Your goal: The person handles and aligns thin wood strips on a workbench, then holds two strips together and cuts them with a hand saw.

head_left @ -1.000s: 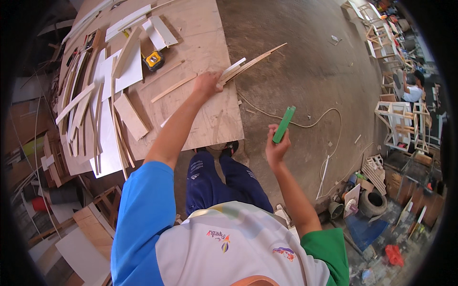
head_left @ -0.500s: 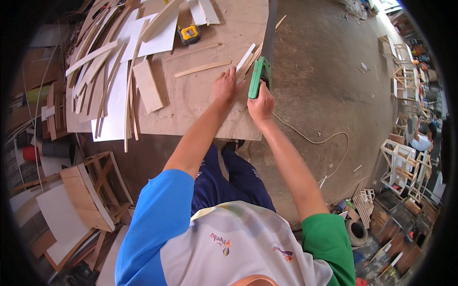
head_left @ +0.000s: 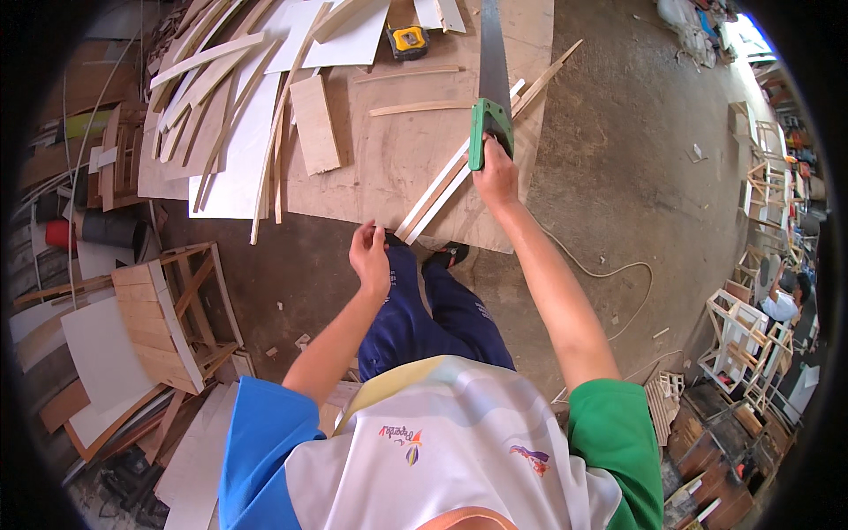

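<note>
My right hand (head_left: 497, 177) grips the green handle of a handsaw (head_left: 492, 66). Its blade points away from me, above the tabletop and across the wooden strips. Two narrow strips with white faces (head_left: 448, 196) lie side by side, slanting from the near table edge up under the saw. Past the saw, a thin bare wood strip (head_left: 552, 71) sticks out over the right edge. My left hand (head_left: 369, 256) is just off the near edge, left of the strips' near ends, fingers loosely bent and apart, with nothing visible in them.
On the table (head_left: 353, 190) lie a yellow and black tape measure (head_left: 408, 41), a short board (head_left: 314, 124), loose sticks and a pile of strips (head_left: 208, 97). Wooden frames (head_left: 190, 327) stand at left. A cable (head_left: 618, 262) crosses the floor; a person (head_left: 782, 305) sits far right.
My left hand has left the strips and come back toward me, past the near edge. The saw has swung into fuller view over the table, and the strips now reach the near edge.
</note>
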A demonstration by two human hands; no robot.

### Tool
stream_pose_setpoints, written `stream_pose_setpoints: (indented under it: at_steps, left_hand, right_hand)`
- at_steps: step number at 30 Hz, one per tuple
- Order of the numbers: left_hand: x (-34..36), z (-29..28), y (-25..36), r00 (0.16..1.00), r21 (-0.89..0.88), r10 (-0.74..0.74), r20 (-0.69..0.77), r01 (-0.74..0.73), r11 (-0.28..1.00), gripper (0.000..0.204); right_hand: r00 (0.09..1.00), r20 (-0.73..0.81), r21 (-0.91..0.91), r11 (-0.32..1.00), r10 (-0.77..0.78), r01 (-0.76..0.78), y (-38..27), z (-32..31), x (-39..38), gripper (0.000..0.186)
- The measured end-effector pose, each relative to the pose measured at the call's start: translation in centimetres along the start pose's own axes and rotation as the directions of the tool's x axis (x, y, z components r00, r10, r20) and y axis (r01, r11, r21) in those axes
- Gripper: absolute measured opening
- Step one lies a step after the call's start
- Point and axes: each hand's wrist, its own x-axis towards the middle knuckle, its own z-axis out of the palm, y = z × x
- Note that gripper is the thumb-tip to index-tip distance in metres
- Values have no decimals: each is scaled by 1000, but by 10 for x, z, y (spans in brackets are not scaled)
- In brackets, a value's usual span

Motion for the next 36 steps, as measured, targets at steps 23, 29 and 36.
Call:
stream_pose_setpoints:
  at_steps: [23,29,36]
  left_hand:
    - [-14,5,-23,738,495,614,280,-659,566,48]
    - [0,7,-25,725,530,618,304,-668,522,45]
    - [5,36,-12,704,499,645,297,-691,523,42]
  right_hand:
    - [974,116,-136,968,-195,211,-10,15,-1,32]
    - [994,23,-39,994,-105,106,-11,3,-5,42]
    - [995,-75,-60,996,61,-65,1,-23,-21,32]
